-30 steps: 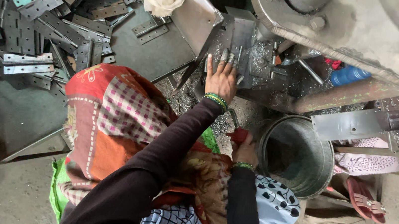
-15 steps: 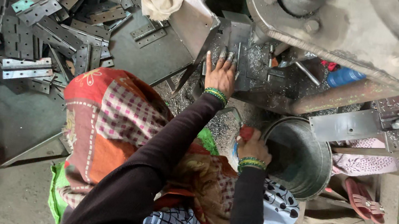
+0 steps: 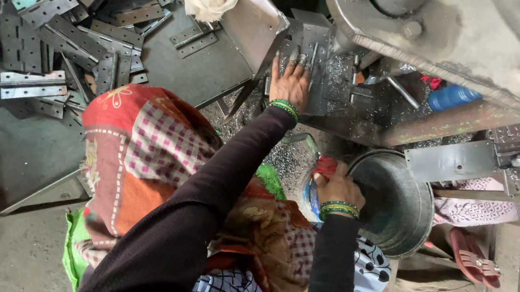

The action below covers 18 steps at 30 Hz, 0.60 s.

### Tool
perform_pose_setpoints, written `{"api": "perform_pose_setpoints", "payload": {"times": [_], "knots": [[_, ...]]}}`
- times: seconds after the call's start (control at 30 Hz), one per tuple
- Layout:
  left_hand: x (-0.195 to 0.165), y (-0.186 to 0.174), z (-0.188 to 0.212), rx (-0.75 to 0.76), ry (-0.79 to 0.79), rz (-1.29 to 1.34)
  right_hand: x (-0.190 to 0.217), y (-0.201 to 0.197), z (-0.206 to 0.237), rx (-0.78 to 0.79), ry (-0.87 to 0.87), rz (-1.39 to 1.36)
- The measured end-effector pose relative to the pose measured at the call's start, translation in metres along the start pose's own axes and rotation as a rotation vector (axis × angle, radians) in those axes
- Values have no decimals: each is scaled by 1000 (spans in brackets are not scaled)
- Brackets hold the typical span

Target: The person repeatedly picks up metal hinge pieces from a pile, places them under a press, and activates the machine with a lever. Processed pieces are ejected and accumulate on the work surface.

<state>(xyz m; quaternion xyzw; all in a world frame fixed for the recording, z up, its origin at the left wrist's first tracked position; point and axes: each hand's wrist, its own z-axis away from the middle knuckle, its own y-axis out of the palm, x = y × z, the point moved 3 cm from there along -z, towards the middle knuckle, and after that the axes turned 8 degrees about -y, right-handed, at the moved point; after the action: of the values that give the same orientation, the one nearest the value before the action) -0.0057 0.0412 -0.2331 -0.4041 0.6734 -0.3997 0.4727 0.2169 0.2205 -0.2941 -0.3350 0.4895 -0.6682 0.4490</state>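
Since before, the right hand (image 3: pixel 337 189) is being raised, clenched on a red-capped bottle (image 3: pixel 320 180); the left hand (image 3: pixel 290 83) is being kept flat, released, on the metal plate (image 3: pixel 313 54)

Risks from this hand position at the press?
1. The left hand lies flat on the metal plate in the press bed; if the machine cycles, the fingers are likely in the crush zone.
2. Metal chips litter the bed and the surface below; bare hands could get cut.
3. The right hand grips something red and blue at the rim of the steel bucket, so only one hand steadies the part, which may slip.
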Motion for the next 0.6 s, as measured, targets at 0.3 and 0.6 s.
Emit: {"api": "perform_pose_setpoints", "payload": {"times": [0.3,0.6], "knots": [[4,-6,13,117,-1,-36,8,75,0,47,21,-197],[0,-8,-8,138,-22,14,-2,2,-2,-6,32,-19]]}}
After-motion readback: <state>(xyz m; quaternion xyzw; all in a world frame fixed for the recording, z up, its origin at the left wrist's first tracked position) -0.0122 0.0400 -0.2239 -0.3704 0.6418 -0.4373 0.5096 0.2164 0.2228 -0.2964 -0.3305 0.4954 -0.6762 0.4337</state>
